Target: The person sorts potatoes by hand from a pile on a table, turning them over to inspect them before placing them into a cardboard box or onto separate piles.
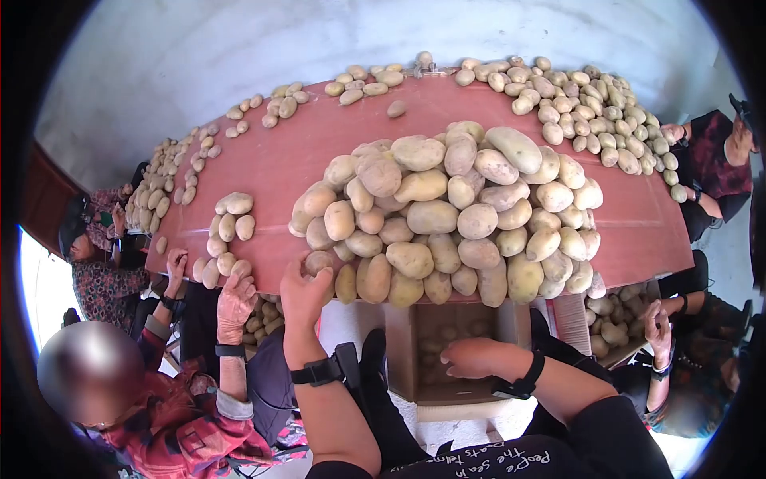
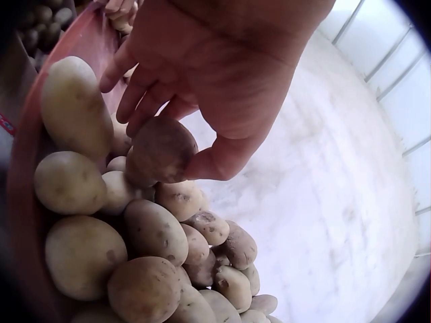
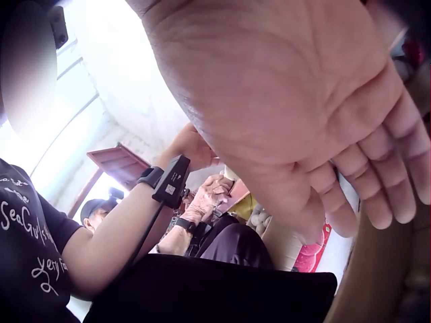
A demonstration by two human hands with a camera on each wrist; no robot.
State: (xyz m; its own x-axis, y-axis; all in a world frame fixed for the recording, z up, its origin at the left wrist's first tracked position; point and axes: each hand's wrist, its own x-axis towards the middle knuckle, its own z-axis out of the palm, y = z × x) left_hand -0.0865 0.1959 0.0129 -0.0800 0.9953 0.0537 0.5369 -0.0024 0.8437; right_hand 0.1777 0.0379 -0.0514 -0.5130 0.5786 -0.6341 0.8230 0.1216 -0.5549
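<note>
My left hand (image 1: 300,297) pinches a brownish potato (image 2: 161,149) between thumb and fingers at the left front of the big heap. The heap of potatoes (image 1: 432,216) covers the near edge of the red table. Lower down, my right hand (image 1: 482,358) hangs over the cardboard box (image 1: 395,349), with several potatoes (image 1: 435,349) in the shade inside. In the right wrist view its fingers (image 3: 376,202) stretch out, palm showing and nothing held.
Smaller potato groups lie along the back and left of the red table (image 1: 263,168), with another large heap (image 1: 590,108) at the back right. A person in a red checked shirt (image 1: 183,427) sits close on my left. Other people sit at both ends, and a box of potatoes (image 1: 614,323) stands on the right.
</note>
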